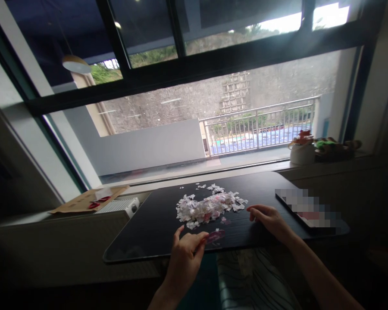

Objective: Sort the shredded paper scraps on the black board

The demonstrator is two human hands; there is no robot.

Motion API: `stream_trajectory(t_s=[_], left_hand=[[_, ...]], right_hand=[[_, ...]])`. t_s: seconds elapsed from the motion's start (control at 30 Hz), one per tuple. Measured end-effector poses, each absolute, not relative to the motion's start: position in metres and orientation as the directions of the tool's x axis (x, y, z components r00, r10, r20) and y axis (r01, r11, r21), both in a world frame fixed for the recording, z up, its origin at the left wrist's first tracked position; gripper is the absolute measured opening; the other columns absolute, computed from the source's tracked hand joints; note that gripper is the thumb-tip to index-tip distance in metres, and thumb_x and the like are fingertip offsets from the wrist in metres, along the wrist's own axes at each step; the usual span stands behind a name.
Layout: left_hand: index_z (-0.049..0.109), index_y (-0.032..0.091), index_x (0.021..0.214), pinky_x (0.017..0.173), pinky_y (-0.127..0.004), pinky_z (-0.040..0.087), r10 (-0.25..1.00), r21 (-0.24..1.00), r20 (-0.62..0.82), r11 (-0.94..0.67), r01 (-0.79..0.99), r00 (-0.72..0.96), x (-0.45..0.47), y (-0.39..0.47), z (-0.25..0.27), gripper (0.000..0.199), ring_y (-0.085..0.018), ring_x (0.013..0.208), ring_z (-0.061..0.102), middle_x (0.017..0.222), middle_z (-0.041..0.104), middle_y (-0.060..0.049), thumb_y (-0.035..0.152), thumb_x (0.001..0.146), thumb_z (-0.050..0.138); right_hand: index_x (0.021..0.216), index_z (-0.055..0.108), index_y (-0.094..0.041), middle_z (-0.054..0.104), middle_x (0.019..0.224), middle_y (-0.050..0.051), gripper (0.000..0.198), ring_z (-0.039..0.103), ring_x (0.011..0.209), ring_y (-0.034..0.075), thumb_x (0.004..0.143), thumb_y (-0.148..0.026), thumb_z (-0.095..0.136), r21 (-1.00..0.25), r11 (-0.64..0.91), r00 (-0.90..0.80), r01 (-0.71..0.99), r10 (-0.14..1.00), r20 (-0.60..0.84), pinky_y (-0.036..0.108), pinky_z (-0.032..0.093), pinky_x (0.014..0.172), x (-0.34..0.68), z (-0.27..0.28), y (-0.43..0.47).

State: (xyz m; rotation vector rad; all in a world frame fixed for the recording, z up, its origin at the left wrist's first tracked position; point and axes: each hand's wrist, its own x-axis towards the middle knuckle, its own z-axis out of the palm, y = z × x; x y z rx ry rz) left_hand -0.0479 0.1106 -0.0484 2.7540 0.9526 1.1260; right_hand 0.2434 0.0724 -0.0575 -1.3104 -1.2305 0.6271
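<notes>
My left hand (188,249) is closed at the thumb and forefinger on a pinkish paper strip (216,235), held low over the front of the dark table (148,241). Just beyond it lies a heap of torn paper scraps (207,206), mostly white with some pink ones, and a few loose bits are scattered around its edges. To the right of this heap, my right hand (269,218) hovers near the scraps with its fingers bent and slightly apart. I see nothing held in it.
A blurred-out flat object (307,211) rests at the table's right side. On the sill stand a white pot (302,153) and a green plant (328,146). At left, red-handled scissors (98,202) lie on brown paper (74,202), beside a radiator (121,206). A window runs behind.
</notes>
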Motion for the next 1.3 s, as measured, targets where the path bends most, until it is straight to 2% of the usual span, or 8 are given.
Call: stream_trajectory(t_s=[0.23, 0.43, 0.7, 0.93, 1.1, 1.3], left_hand=[[0.065, 0.023, 0.100, 0.098, -0.060, 0.028, 0.579, 0.249, 0.657, -0.771, 0.586, 0.483, -0.056, 0.119, -0.056, 0.022, -0.021, 0.072, 0.066, 0.085, 0.073, -0.003, 0.016, 0.089, 0.048], [0.064, 0.026, 0.100, 0.099, -0.058, 0.029, 0.536, 0.265, 0.647, -0.825, 0.499, 0.542, -0.052, 0.110, -0.059, 0.020, -0.017, 0.066, 0.064, 0.085, 0.072, 0.001, 0.017, 0.091, 0.049], [0.066, 0.024, 0.099, 0.098, -0.062, 0.030, 0.575, 0.274, 0.638, -0.791, 0.546, 0.512, -0.049, 0.112, -0.058, 0.021, -0.020, 0.070, 0.066, 0.085, 0.072, -0.002, 0.016, 0.089, 0.049], [0.064, 0.027, 0.102, 0.100, -0.057, 0.031, 0.489, 0.234, 0.662, -0.855, 0.463, 0.568, -0.046, 0.092, -0.055, 0.021, -0.017, 0.065, 0.064, 0.079, 0.070, 0.002, 0.017, 0.092, 0.049], [0.063, 0.025, 0.103, 0.095, -0.063, 0.031, 0.502, 0.208, 0.710, -0.820, 0.534, 0.494, -0.056, 0.099, -0.059, 0.020, -0.019, 0.065, 0.065, 0.080, 0.070, 0.001, 0.016, 0.091, 0.050], [0.061, 0.028, 0.103, 0.097, -0.059, 0.030, 0.484, 0.222, 0.670, -0.854, 0.470, 0.562, -0.050, 0.090, -0.063, 0.021, -0.017, 0.065, 0.064, 0.081, 0.069, 0.003, 0.015, 0.092, 0.050]], right_hand=[[0.082, 0.074, -0.017, 0.068, 0.063, 0.003, 0.038, 0.060, 0.062, 0.017, 0.076, -0.051, 0.061, -0.933, 0.220, 0.305, 0.286, 0.902, 0.306, 0.028, 0.049, 0.062, 0.243, -0.058, 0.072], [0.082, 0.074, -0.017, 0.068, 0.063, 0.003, 0.038, 0.059, 0.062, 0.017, 0.076, -0.052, 0.060, -0.929, 0.216, 0.307, 0.301, 0.900, 0.309, 0.028, 0.049, 0.063, 0.242, -0.055, 0.070], [0.081, 0.074, -0.016, 0.068, 0.062, 0.003, 0.039, 0.060, 0.061, 0.017, 0.074, -0.052, 0.061, -0.933, 0.230, 0.315, 0.279, 0.895, 0.315, 0.028, 0.049, 0.061, 0.242, -0.056, 0.072], [0.082, 0.074, -0.017, 0.068, 0.063, 0.003, 0.038, 0.061, 0.061, 0.017, 0.076, -0.051, 0.061, -0.930, 0.229, 0.306, 0.286, 0.898, 0.315, 0.027, 0.049, 0.062, 0.243, -0.057, 0.072], [0.082, 0.075, -0.017, 0.068, 0.063, 0.002, 0.036, 0.060, 0.061, 0.016, 0.076, -0.050, 0.061, -0.934, 0.228, 0.305, 0.274, 0.901, 0.309, 0.027, 0.049, 0.061, 0.243, -0.057, 0.072], [0.082, 0.074, -0.016, 0.068, 0.062, 0.002, 0.037, 0.060, 0.061, 0.017, 0.075, -0.050, 0.061, -0.939, 0.223, 0.312, 0.264, 0.901, 0.301, 0.027, 0.048, 0.061, 0.243, -0.056, 0.073]])
